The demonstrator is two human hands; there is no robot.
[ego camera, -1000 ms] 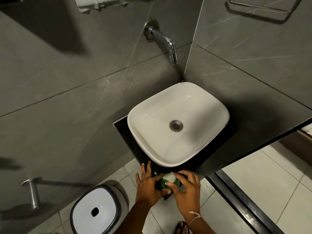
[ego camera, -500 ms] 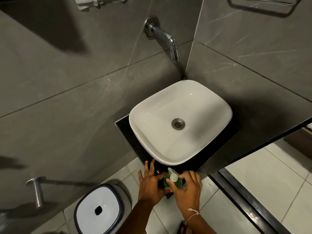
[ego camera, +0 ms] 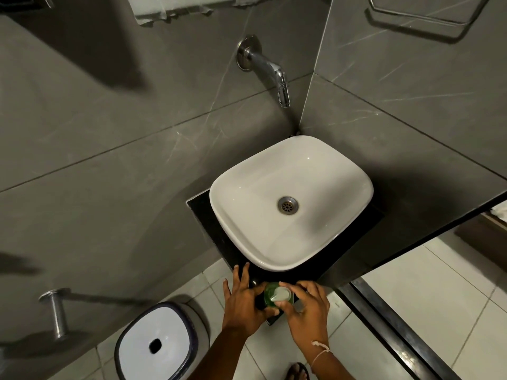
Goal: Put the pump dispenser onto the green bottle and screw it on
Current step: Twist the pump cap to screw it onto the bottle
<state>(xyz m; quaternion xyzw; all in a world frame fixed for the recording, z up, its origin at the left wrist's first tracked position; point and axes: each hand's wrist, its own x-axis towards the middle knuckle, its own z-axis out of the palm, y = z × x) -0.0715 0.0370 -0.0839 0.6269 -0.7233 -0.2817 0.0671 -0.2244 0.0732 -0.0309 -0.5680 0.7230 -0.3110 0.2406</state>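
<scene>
The white plastic pump dispenser already sits on the round green bottle, left hand steadying, right hand pinching it, apparently mid-screwing.

No text, label, brand, number or sign can be read anywhere in the view. The green bottle is seen from above, and whatever label it may carry is hidden by the hands around it.
</scene>
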